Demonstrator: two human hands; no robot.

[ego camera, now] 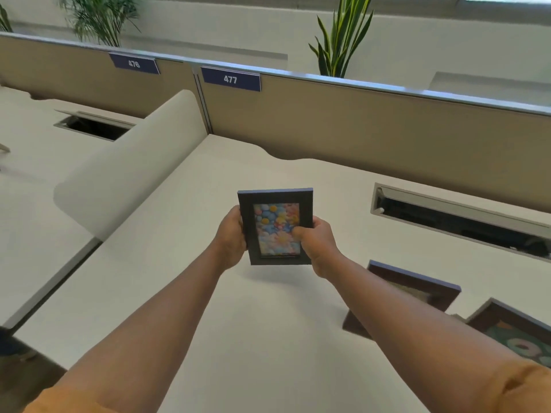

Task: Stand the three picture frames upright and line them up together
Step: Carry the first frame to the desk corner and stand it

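Note:
A dark picture frame with a colourful balloon picture is held upright above the white desk, facing me. My left hand grips its left edge and my right hand grips its right edge, thumb on the glass. A second dark frame lies flat on the desk to the right, partly hidden by my right forearm. A third frame with a green floral picture lies flat at the far right, cut off by the image edge.
A tan partition with label 477 closes the desk's far side. An open cable slot runs along the back right. A white rounded divider stands on the left, with another desk and slot beyond. Plants rise behind the partition.

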